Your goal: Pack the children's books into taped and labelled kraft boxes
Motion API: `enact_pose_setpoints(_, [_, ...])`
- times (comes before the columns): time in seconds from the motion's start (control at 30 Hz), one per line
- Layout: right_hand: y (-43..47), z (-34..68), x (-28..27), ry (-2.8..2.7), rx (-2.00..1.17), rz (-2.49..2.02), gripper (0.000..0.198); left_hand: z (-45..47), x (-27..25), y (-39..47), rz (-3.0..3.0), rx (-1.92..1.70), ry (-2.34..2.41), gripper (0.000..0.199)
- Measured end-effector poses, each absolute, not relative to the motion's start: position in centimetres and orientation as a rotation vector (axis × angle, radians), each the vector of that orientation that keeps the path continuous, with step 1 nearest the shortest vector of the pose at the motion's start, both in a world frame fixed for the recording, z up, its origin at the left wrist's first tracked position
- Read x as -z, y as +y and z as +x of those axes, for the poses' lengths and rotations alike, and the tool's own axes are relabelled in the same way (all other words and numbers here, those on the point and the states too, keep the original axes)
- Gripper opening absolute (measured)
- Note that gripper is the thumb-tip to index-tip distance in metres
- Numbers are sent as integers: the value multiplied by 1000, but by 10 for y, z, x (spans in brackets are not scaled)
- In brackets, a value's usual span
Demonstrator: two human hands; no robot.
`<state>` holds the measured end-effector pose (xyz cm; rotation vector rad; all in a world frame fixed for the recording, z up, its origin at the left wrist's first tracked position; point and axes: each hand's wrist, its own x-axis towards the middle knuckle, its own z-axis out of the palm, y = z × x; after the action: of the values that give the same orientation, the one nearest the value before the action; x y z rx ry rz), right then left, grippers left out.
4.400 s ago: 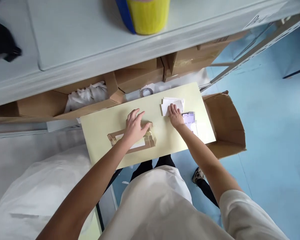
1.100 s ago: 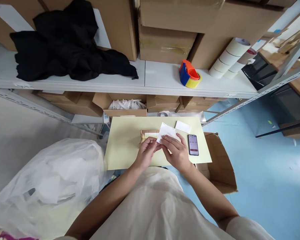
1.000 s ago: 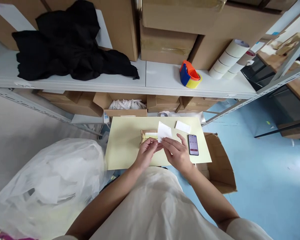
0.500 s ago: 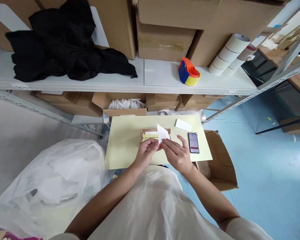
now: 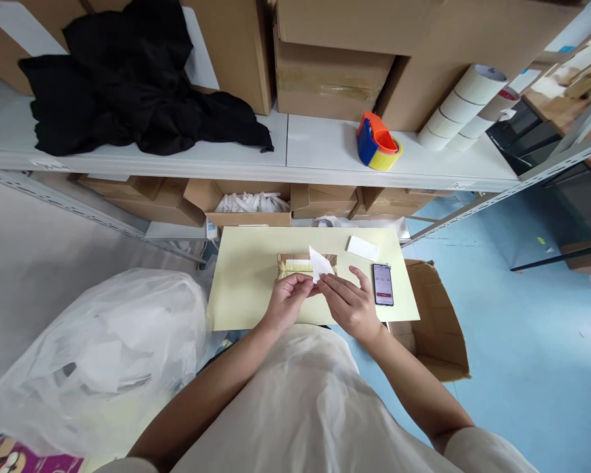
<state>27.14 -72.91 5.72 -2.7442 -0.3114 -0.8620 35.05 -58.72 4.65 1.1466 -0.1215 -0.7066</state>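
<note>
The left hand (image 5: 288,303) and right hand (image 5: 353,307), close together, pinch a white paper (image 5: 320,263), maybe so it won't slip. It is over the table (image 5: 243,282), partly hiding a brown box (image 5: 295,258). The phone (image 5: 383,286) faces up, probably for easy looking.

The pale yellow worktop (image 5: 243,299) carries a taped brown parcel (image 5: 295,266) at its middle, white slips (image 5: 363,248), perhaps stacked, far right, and a phone (image 5: 383,284) nearer, right.
</note>
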Motion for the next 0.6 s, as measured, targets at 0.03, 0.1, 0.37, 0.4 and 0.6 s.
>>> enact_pose_setpoints(0.03, [-730, 272, -57, -315, 854, -2744, 37, 350, -46, -588, 1159, 703, -112, 28])
enact_pose_setpoints(0.1, [-731, 272, -56, -320, 834, -2742, 38, 350, -46, -589, 1177, 694, -89, 29])
enact_pose_setpoints(0.37, [-736, 274, -53, -348, 817, -2735, 37, 352, -44, -592, 1206, 669, -87, 28])
enact_pose_setpoints(0.4, [-736, 274, -53, -346, 813, -2732, 37, 352, -44, -592, 1212, 666, -89, 27])
enact_pose_setpoints(0.6, [-735, 276, -53, -305, 786, -2697, 36, 354, -40, -591, 1261, 647, -91, 28])
